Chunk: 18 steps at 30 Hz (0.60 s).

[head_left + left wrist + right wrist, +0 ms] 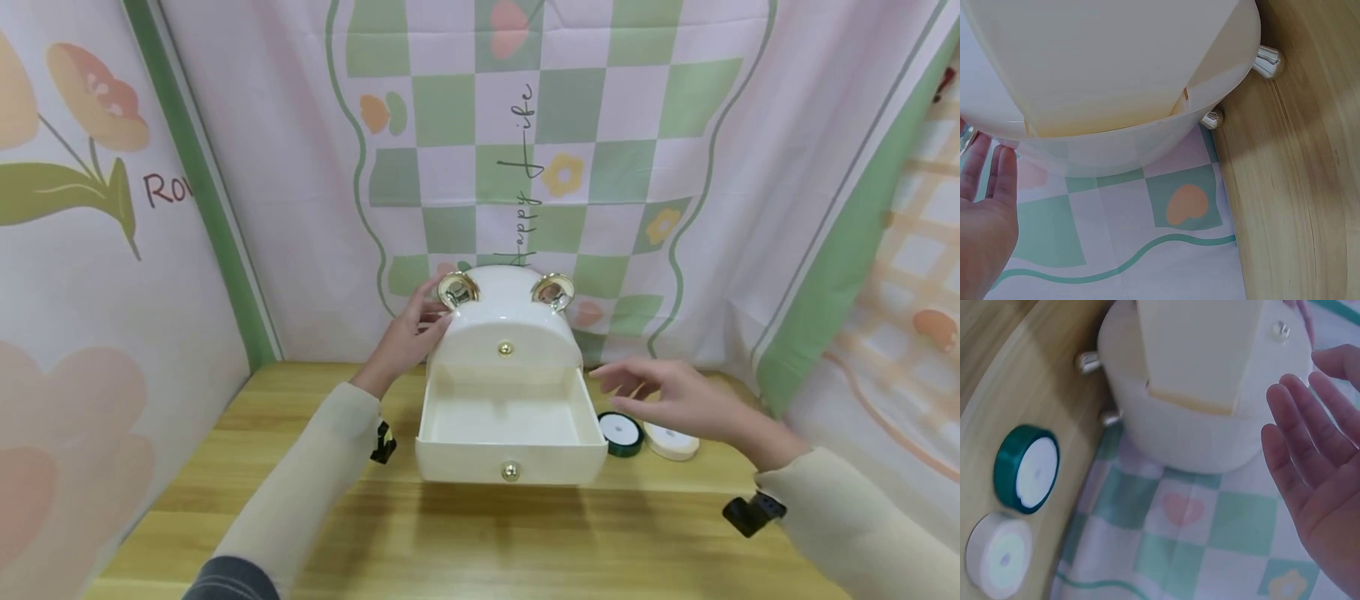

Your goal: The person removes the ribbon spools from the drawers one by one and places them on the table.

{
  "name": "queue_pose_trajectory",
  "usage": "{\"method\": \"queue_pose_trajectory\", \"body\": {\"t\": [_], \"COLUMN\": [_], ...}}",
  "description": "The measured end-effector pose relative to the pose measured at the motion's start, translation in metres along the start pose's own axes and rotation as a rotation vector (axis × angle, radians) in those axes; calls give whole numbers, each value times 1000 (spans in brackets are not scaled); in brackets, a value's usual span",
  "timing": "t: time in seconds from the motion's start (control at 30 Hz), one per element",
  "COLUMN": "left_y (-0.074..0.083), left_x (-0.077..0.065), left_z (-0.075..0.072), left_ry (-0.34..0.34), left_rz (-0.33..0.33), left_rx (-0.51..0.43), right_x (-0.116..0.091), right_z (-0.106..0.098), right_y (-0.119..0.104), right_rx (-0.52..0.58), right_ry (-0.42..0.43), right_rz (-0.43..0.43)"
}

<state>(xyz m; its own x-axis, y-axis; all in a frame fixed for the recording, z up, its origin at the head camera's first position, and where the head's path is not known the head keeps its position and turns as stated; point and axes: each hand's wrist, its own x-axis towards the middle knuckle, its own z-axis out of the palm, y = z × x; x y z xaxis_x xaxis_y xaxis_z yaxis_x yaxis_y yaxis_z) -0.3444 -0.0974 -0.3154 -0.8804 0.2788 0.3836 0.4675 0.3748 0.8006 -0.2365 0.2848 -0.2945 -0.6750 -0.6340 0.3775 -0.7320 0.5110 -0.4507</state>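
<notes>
A white storage box [504,329] with gold bear ears and gold knobs stands on the table, its lower drawer [510,460] pulled far out with a bare inside. My left hand [411,337] rests against the box's upper left side, fingers by the left ear. To the right of the drawer my right hand [667,393] hovers with its fingers loosely extended, holding nothing. Below it lie a green ribbon roll [633,442] and a cream ribbon roll [675,448], partly covered by the hand. In the right wrist view the palm [1335,519] shows beside the box.
The wooden table [300,467] reaches back to a hanging cloth [442,108] with a green checked print, close behind the box. Cloth also hangs at the left and right. Short metallic feet [1269,61] hold the box off the tabletop.
</notes>
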Motion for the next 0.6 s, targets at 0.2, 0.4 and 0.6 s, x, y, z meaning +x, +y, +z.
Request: {"method": "queue_pose_trajectory", "body": {"t": [0.2,0.4,0.6], "left_y": [1,2,1], "left_x": [1,0,-1], "left_z": [0,0,0], "left_ry": [3,-2,3], "left_rz": [3,2,6], "left_rx": [-12,-12,-7], "right_x": [9,15,16], "right_z": [7,17,32], "right_y": [-23,-39,-57], "right_rx": [23,43,30], "right_ry": [-18,-58,-71], "right_rz": [-81,-103,-125]}}
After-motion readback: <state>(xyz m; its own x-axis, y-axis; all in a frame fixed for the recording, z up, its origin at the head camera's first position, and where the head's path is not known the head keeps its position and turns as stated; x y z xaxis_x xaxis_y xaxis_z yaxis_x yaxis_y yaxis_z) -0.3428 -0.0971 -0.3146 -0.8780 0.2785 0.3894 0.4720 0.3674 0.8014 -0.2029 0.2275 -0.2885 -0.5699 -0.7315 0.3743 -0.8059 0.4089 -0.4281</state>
